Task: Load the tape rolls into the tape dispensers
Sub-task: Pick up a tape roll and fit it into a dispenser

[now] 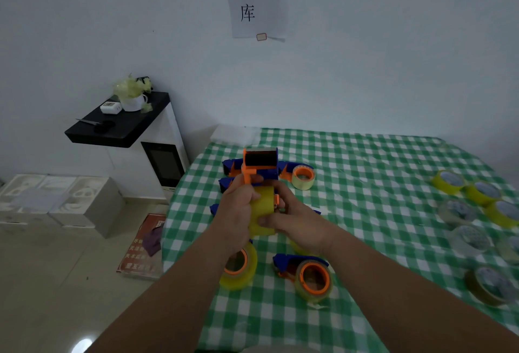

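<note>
Above the table I hold a blue and orange tape dispenser (259,164) with a yellow tape roll (262,209) seated in it. My left hand (237,212) grips the roll and the dispenser's orange frame from the left. My right hand (289,219) grips the roll's right side, thumb across its lower face. Loaded dispensers lie below my wrists: one (307,274) at centre, another roll (238,267) partly hidden under my left forearm. Loose tape rolls (483,192) lie at the right edge.
A green checked tablecloth (365,172) covers the table. More blue dispensers (229,167) and a loaded roll (304,177) lie behind my hands. To the left stand a white appliance with a black shelf (123,127), white boxes (53,198) and a sign (140,243) on the floor.
</note>
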